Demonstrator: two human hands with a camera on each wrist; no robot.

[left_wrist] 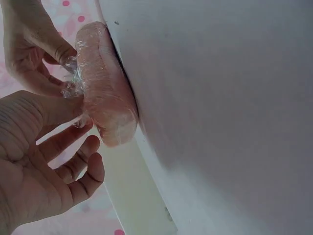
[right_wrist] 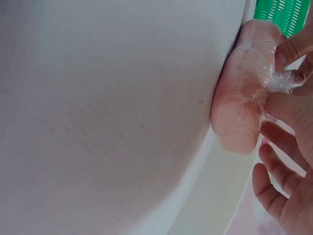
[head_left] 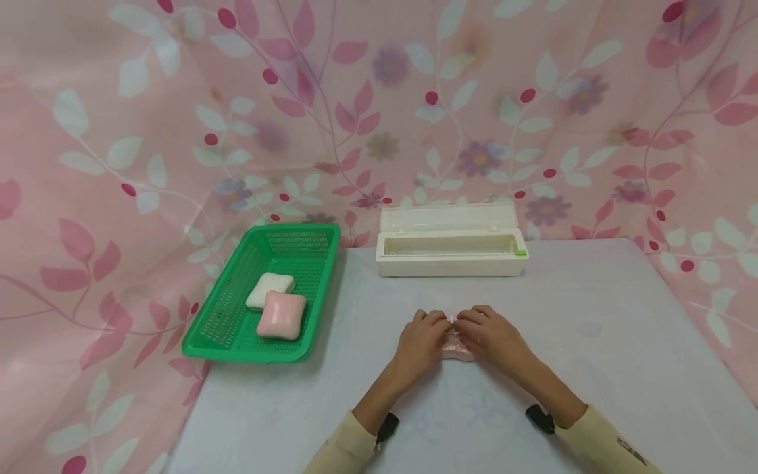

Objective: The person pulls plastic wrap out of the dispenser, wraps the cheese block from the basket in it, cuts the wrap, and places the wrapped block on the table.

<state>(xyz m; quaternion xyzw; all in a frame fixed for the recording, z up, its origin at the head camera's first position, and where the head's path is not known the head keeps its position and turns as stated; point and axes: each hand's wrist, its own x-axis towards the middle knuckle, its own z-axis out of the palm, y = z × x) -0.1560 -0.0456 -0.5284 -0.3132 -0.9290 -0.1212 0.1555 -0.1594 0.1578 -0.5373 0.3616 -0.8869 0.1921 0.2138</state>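
A pink soap bar (left_wrist: 110, 98) wrapped in clear plastic wrap lies on the table in front of the person. Bunched plastic wrap (right_wrist: 279, 81) stands up from its top face. My left hand (head_left: 420, 342) comes in from the left and pinches this gathered film between thumb and index finger, its other fingers loosely bent. From the opposite side my right hand (head_left: 494, 339) pinches the film too, close beside the left fingertips. In the head view both hands cover most of the bar; only its front part shows between them.
To the left stands a green basket (head_left: 322, 289) holding a white soap bar (head_left: 269, 284) and another pink soap bar (head_left: 281, 316). A white wrap dispenser (head_left: 453, 266) with a raised lid and green slider sits at the back of the table (head_left: 592, 368), before a floral curtain (head_left: 379, 99).
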